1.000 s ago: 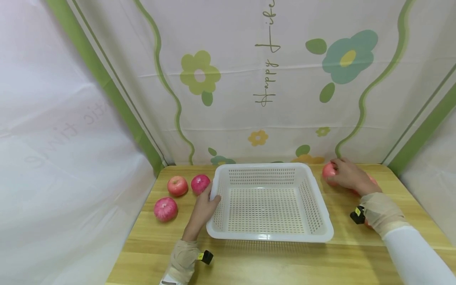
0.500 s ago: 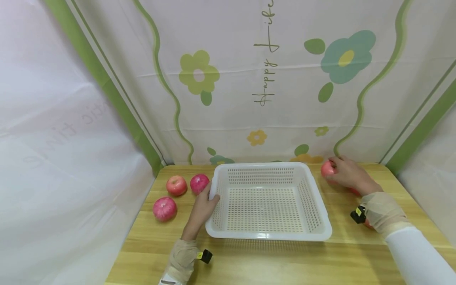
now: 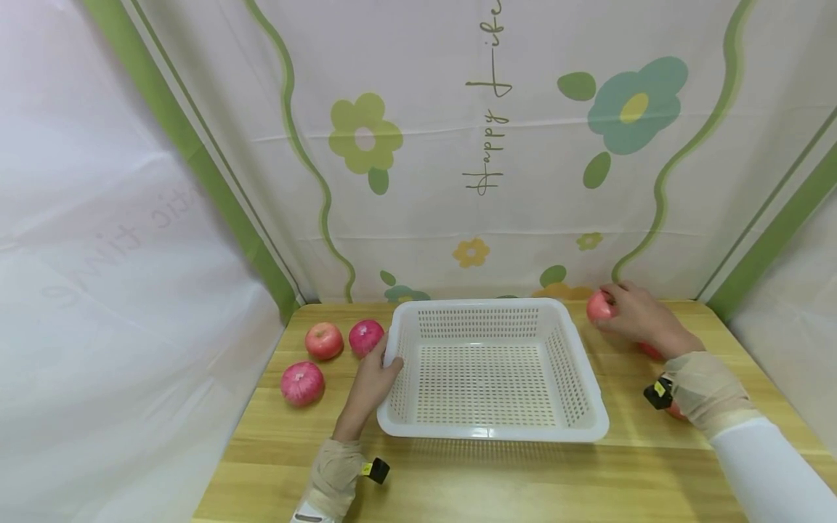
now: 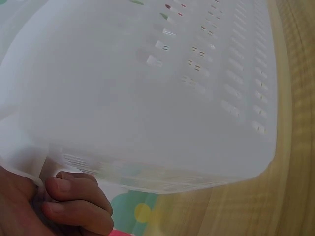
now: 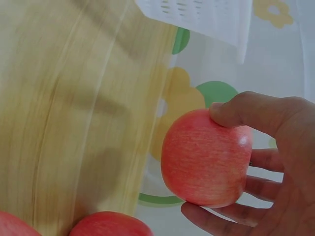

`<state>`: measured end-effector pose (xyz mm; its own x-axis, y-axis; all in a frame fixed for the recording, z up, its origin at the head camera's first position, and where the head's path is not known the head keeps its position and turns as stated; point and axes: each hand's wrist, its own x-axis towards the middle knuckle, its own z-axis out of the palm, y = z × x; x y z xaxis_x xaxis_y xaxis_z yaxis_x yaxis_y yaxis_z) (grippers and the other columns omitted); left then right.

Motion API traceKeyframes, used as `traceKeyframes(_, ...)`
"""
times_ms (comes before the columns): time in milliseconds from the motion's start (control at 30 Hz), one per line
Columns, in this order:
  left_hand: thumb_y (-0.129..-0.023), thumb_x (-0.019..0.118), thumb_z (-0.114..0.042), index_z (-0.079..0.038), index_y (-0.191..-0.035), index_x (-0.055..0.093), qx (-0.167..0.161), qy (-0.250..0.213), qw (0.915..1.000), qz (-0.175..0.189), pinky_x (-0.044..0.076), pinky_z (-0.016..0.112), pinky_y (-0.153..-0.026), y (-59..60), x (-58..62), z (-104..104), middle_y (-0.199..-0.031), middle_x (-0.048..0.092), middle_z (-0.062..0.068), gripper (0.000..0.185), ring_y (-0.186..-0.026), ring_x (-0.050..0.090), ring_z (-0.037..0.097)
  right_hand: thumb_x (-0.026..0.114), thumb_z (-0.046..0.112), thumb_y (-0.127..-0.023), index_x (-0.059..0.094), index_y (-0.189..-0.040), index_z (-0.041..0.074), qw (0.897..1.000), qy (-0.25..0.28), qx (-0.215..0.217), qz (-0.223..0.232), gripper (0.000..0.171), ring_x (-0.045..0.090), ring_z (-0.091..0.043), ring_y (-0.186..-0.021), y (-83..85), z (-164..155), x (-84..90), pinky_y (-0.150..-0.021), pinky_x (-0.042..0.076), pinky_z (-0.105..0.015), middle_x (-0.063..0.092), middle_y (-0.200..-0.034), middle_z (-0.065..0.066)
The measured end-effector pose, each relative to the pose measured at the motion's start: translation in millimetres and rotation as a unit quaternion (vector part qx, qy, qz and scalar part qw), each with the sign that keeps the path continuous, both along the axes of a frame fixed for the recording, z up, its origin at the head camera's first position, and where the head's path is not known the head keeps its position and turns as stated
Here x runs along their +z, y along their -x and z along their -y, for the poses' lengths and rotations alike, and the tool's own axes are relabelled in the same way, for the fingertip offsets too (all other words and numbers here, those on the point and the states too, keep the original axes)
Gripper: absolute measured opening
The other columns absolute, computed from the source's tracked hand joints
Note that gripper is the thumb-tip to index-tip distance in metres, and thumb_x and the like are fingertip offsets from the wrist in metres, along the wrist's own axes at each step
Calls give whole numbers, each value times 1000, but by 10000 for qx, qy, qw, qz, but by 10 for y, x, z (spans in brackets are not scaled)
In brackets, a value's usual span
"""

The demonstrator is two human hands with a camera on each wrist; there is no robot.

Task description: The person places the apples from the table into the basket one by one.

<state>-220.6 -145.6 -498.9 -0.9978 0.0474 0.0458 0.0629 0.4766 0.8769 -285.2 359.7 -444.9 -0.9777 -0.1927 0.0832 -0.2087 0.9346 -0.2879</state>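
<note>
Compared with a second ago, the right hand has lifted its apple slightly off the table and drawn it a little toward the white basket; everything else looks unchanged. The right hand's grip is clamped on this red apple, thumb over the top and fingers curled beneath, as the right wrist view shows. The apple is held just above the far right part of the table, close to the basket's far right corner. The right forearm reaches forward from the near right, in a white sleeve with a tan wrist wrap.

The left hand grips the left rim of the basket, thumb on the rim and fingers curled under its edge. The basket sits in the middle of the table.

Three red apples lie on the table to the left of the basket. More red apples lie on the right side, partly hidden behind the right hand and wrist.
</note>
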Motion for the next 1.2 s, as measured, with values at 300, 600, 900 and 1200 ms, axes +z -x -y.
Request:
traceKeyframes(300,-104,59,-13,-6,-166,35,-18,-75,10000,63,63,51,-96,-6,12,-1,-153,57,26,67,-115,71,33,78,35,-91,48,-151,-8,9999,-27,68,-92,80,57,-53,-118,-33,57,81,-94,53,-69,50,-143,-38)
traceKeyframes(600,-103,60,-12,-4,-165,36,-11,-63,10000,46,64,52,-95,1,-6,-2,-152,57,28,67,-115,71,35,78,38,-91,49,-152,-7,9996,-106,158,-224,81,54,-57,-126,-102,154,173,-96,51,-72,48,-148,-39)
traceKeyframes(900,-102,60,-11,-5,-165,37,-34,-111,9999,19,66,50,-89,3,-23,8,-149,59,29,67,-110,73,35,78,34,-91,47,-153,-7,9993,-101,237,-278,80,51,-57,-128,-131,246,253,-97,51,-72,47,-151,-37)
traceKeyframes(1200,-103,60,-13,-7,-166,36,-40,-208,9998,60,67,48,-86,-3,-7,0,-147,61,29,67,-109,74,34,77,32,-91,49,-152,-6,9984,-47,339,-457,77,52,-54,-126,-173,335,323,-93,53,-67,49,-151,-33)
